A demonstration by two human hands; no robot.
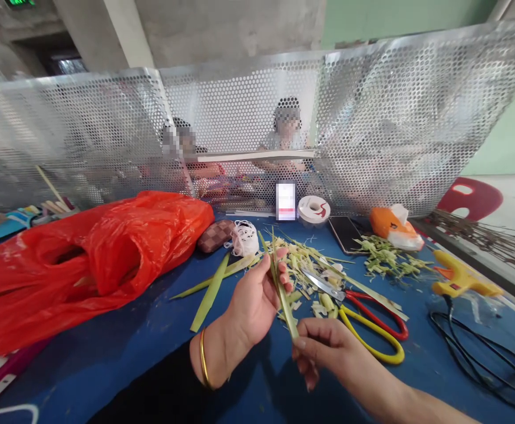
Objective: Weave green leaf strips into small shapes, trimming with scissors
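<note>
A narrow green leaf strip (286, 307) runs between my two hands above the blue table. My left hand (254, 294) has its fingers curled around the upper part of the strip. At the lower end, my right hand (323, 348) pinches it between thumb and fingers. Just beyond lie pale leaf scraps (301, 253) in a loose heap. Scissors (346, 297) with one red and one yellow handle rest to the right, blades parted. Left of my hands are flat green leaf pieces (212, 292) and a bundle of white string (244, 238).
A large red plastic bag (107, 241) covers the left side. At right are a yellow glue gun (461, 280) with a black cord (469, 341), a tissue pack (394, 227) and a dark phone (345, 234). A perforated metal screen (240, 106) stands behind, with people beyond it.
</note>
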